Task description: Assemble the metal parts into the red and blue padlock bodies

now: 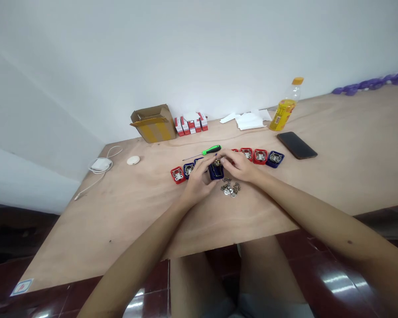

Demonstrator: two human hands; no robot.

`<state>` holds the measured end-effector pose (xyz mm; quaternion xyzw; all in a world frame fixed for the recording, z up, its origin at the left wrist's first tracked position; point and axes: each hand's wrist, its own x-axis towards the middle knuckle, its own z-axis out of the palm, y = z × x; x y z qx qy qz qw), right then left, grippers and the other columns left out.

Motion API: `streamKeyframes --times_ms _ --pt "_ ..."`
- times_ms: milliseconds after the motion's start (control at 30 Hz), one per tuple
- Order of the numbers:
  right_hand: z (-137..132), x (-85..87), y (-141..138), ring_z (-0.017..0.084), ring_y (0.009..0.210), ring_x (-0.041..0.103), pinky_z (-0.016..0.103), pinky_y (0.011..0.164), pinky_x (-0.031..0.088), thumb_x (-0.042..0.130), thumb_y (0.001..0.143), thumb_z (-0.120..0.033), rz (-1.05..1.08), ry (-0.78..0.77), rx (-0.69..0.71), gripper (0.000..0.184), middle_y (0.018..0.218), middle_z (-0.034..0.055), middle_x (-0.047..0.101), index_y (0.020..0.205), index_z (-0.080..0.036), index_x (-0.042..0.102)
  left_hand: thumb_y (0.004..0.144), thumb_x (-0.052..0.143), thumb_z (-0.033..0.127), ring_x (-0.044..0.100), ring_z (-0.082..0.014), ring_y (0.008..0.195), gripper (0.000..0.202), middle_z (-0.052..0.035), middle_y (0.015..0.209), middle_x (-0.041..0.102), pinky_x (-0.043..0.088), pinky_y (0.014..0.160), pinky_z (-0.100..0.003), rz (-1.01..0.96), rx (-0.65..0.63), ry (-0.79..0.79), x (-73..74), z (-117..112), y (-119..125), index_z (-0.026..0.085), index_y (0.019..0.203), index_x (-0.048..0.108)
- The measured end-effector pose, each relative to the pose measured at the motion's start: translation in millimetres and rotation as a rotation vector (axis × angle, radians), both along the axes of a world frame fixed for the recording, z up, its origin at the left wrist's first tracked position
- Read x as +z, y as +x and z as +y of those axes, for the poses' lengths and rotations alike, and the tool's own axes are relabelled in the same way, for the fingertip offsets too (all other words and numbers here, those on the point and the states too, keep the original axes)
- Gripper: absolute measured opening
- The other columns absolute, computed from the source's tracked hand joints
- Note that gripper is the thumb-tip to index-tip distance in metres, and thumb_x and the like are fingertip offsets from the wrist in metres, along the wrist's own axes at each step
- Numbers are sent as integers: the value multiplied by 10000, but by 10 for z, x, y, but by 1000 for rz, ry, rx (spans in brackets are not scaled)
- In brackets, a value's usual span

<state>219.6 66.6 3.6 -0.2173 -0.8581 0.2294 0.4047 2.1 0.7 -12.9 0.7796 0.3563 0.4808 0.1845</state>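
Both my hands are together over the middle of a plywood table (126, 221). My left hand (197, 181) and my right hand (237, 165) grip a navy blue plastic piece (215, 172) from either side, with a metal latch fitting (216, 163) on top, partly hidden by my fingers. A row of red and navy pieces with metal fittings runs behind and beside my hands, including a red one (177, 175) and a navy one (274, 159). Loose metal latch parts (230, 188) lie just below my hands. A green-handled screwdriver (211, 150) lies just beyond my fingers.
A cardboard box (153, 123), several small red-and-white boxes (190, 125) and white papers (248, 120) stand along the wall. A yellow bottle (283, 106), a black phone (296, 145), a white charger (101, 165) and a purple chain (371, 83) are also on the table.
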Motion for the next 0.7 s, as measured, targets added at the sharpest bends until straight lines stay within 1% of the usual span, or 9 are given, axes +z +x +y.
streamKeyframes --times_ms 67,133,200,267,333,400,467,600,700 --pt "9 -12 1 220 927 728 364 831 577 474 1104 -283 29 20 -55 195 1060 62 764 1193 -235 641 916 801 210 534 -329 1496 708 -137 1547 579 487 1249 -574 0 -27 -27 12 -11 10 311 1563 531" --pt "10 -19 -4 226 942 745 372 845 591 484 1111 -296 45 65 -92 205 1077 72 782 1188 -230 662 929 798 239 513 -335 1514 692 -140 1573 551 487 1251 -576 -13 -46 -65 35 -30 13 314 1563 531" --pt "7 -24 -14 228 949 759 378 859 604 509 1106 -283 78 132 -121 205 1085 80 801 1181 -224 690 908 835 297 502 -344 1517 724 -146 1602 513 511 1231 -562 -46 -68 -121 58 -55 13 315 1563 526" --pt "-1 -29 -26 225 940 771 378 862 615 539 1095 -258 95 201 -122 208 1093 81 819 1187 -223 722 902 849 359 547 -334 1465 738 -154 1595 505 567 1174 -527 -102 -92 -188 68 -77 16 311 1560 520" --pt "-13 -39 -40 218 902 777 368 836 621 561 1084 -237 85 238 -92 217 1073 75 833 1195 -222 748 965 776 394 621 -294 1359 595 -151 1514 566 625 1084 -467 -161 -91 -234 59 -85 27 294 1511 561" --pt "-25 -61 -57 213 870 778 358 809 620 570 1082 -234 59 246 -48 233 1050 71 841 1209 -219 764 1039 667 392 683 -250 1241 374 -133 1363 658 655 991 -401 -216 -42 -243 39 -75 39 262 1389 643" --pt "-33 -91 -76 212 865 779 356 803 616 570 1087 -252 31 233 -26 244 1049 67 846 1217 -222 774 1057 633 388 724 -228 1149 262 -110 1218 719 663 919 -353 -258 29 -235 18 -54 45 229 1255 697" --pt "-33 -117 -93 220 902 779 367 825 605 561 1095 -299 -43 160 -25 259 1091 60 847 1221 -234 777 1034 664 412 762 -210 1009 249 -94 1088 770 660 791 -301 -262 137 -224 5 -19 33 196 1131 740" --pt "-11 -53 -57 244 989 760 393 890 583 543 1097 -297 -110 120 -17 303 1176 90 820 1320 -222 733 1023 671 426 757 -194 932 250 -85 1030 772 638 723 -276 -267 213 -195 8 -8 19 190 1061 745"
